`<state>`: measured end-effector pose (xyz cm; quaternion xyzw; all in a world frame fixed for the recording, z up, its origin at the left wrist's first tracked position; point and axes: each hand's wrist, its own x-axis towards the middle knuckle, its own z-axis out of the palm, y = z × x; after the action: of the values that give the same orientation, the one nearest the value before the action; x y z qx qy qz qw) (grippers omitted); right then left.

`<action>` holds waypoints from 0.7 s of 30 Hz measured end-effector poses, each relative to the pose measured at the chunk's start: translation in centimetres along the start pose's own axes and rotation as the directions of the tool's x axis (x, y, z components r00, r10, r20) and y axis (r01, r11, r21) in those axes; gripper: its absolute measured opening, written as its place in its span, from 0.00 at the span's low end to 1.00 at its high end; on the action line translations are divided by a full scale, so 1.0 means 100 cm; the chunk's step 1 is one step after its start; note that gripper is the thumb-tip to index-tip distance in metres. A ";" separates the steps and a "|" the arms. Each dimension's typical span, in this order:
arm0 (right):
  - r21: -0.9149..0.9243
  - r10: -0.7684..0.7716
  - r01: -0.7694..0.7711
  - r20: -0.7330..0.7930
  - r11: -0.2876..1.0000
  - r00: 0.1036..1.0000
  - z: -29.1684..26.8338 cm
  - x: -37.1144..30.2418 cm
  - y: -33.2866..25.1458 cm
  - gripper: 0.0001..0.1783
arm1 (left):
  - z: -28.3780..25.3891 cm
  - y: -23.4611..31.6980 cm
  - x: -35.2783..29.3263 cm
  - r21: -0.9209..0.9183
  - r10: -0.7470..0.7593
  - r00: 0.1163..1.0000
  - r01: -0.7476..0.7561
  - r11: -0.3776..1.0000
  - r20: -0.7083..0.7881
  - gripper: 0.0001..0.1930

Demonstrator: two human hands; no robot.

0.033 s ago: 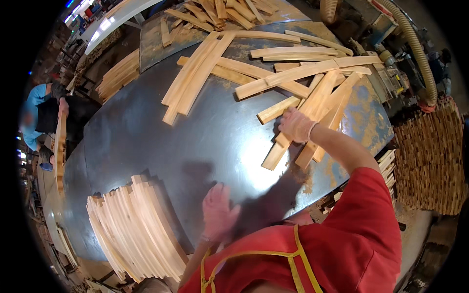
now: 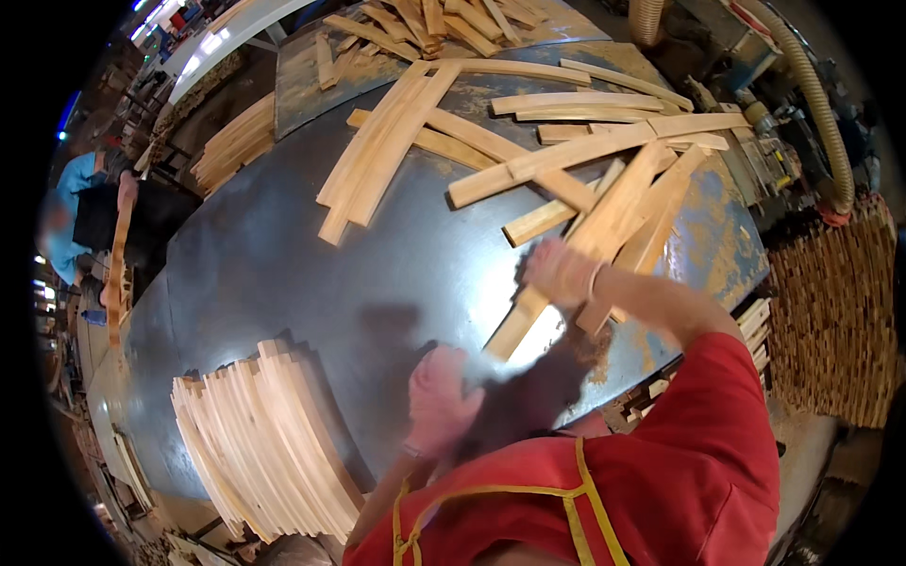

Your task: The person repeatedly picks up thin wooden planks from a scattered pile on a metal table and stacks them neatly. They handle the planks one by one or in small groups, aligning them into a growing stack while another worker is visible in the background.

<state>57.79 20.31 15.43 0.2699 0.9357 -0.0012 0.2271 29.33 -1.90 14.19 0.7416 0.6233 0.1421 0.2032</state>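
My right hand (image 2: 559,271), in a pale pink glove, is closed over a curved wooden slat (image 2: 514,325). This slat lies aslant on a loose heap at the right of the dark metal table (image 2: 283,274), its near end pointing toward me. Beside it rests another curved slat (image 2: 651,226). My left hand (image 2: 441,398), gloved alike and slightly blurred, hovers over the near part of the table with thumb apart and holds nothing. To its left, a row of pale curved slats (image 2: 264,439) stands packed side by side.
More slats (image 2: 387,151) lie crossed at the table's far side, with a jumbled pile (image 2: 434,24) beyond. A co-worker in blue (image 2: 71,217) handles a curved piece at far left. Stacked wood (image 2: 830,311) and a ribbed hose (image 2: 816,94) stand at right.
My right hand has drawn the slat a little toward me and to the left. My left hand has shifted slightly right and away from me, toward the slat's near end.
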 end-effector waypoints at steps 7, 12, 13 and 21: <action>0.357 0.158 -0.008 -0.392 0.934 0.907 -0.054 0.100 0.030 0.34 | 0.048 0.031 0.037 0.135 0.041 0.998 -0.033 0.990 -0.051 0.33; 0.415 0.420 -0.382 -0.002 0.826 0.907 -0.024 0.110 0.109 0.47 | 0.053 0.017 0.018 0.236 -0.126 0.979 0.086 0.968 0.162 0.29; 0.359 0.342 -0.367 0.134 0.858 0.930 -0.045 0.110 0.106 0.50 | 0.042 0.012 0.008 0.241 -0.149 0.971 0.102 0.965 0.187 0.29; 0.721 0.357 -0.221 -0.039 0.656 0.933 -0.119 0.081 0.000 0.53 | 0.004 -0.072 -0.193 -0.353 -0.539 0.842 0.515 0.781 0.036 0.33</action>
<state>46.61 25.90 22.68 0.4807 0.8242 -0.2988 0.0194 19.74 -19.92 11.19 0.4844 0.7767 0.2123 0.3422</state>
